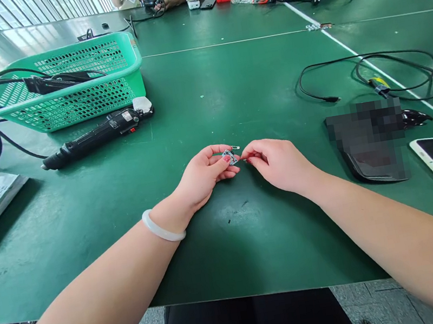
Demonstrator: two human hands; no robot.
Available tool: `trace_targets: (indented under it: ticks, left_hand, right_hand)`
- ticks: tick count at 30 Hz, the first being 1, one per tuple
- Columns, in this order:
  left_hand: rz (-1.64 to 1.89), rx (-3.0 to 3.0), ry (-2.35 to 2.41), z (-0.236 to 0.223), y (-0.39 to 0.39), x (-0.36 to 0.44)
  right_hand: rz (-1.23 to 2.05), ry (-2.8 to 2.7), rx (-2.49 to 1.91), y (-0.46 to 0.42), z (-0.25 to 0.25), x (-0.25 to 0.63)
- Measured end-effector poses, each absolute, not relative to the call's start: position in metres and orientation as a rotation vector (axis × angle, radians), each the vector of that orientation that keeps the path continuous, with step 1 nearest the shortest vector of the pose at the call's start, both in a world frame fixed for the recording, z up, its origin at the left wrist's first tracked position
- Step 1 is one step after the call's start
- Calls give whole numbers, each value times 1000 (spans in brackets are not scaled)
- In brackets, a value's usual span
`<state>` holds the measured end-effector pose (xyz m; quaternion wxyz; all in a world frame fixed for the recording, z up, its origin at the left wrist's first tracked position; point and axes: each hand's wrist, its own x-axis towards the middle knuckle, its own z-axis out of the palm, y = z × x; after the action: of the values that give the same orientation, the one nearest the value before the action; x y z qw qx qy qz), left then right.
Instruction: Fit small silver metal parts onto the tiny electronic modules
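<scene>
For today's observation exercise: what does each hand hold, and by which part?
The left hand pinches a small circuit board by its left edge. The right hand pinches something too small to identify.

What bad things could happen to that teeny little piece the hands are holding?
1. The small circuit board is pinched only at its edges between the left hand and the right hand, so it could slip out and be hard to spot on the green table.
2. A tiny metal part lies loose just beyond the fingertips; a nudge might flick it away.
3. Bare fingers may smudge or bend the board.
</scene>
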<state>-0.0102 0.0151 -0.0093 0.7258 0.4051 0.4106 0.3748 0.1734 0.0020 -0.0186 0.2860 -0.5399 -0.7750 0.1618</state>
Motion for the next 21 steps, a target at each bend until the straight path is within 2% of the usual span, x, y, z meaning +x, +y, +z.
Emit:
trace_targets:
  ticks: [7, 21]
  left_hand:
    - [758, 977, 880, -11, 13, -10]
    - [763, 972, 878, -11, 12, -9]
  right_hand:
    - [330, -1825, -1301, -6, -13, 168]
    - [134, -1856, -1288, -16, -11, 158]
